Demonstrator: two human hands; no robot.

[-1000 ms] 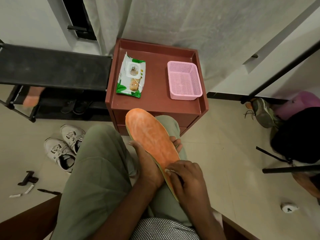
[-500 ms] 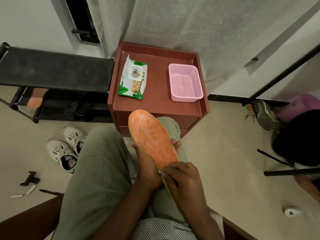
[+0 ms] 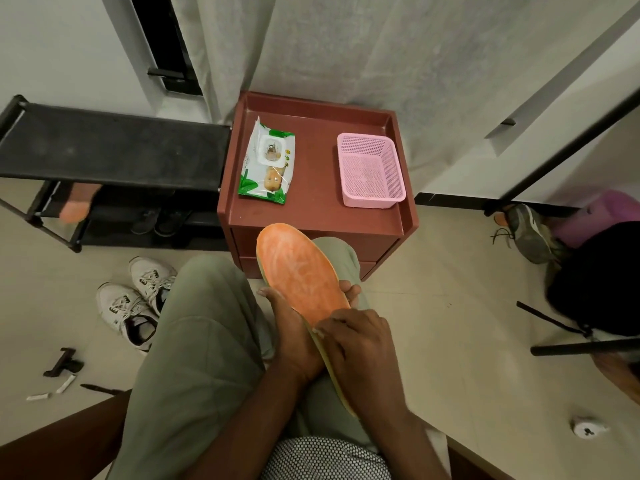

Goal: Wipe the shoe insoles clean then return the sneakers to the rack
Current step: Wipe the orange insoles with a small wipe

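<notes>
An orange insole point(image 3: 299, 275) lies tilted over my lap, toe end pointing at the cabinet. My left hand point(image 3: 294, 336) holds it from underneath, thumb on the left edge and fingertips showing at the right edge. My right hand point(image 3: 356, 344) presses down on the heel half with curled fingers; a sliver of white wipe point(image 3: 316, 331) shows under its fingertips. A pair of white sneakers point(image 3: 136, 299) sits on the floor to my left. The black shoe rack point(image 3: 110, 150) stands at the back left, with a second orange insole point(image 3: 74, 206) on its lower shelf.
A red-brown cabinet point(image 3: 315, 216) in front of me carries a wet-wipe pack point(image 3: 268, 161) and a pink basket point(image 3: 370, 174). Another shoe point(image 3: 530, 233) and dark bags lie at the right. Small tools point(image 3: 64, 363) and a white object point(image 3: 587, 426) lie on the floor.
My right hand has slid a little up the insole from the heel toward the middle. The camera has tipped slightly, so the cabinet and rack sit lower in view.
</notes>
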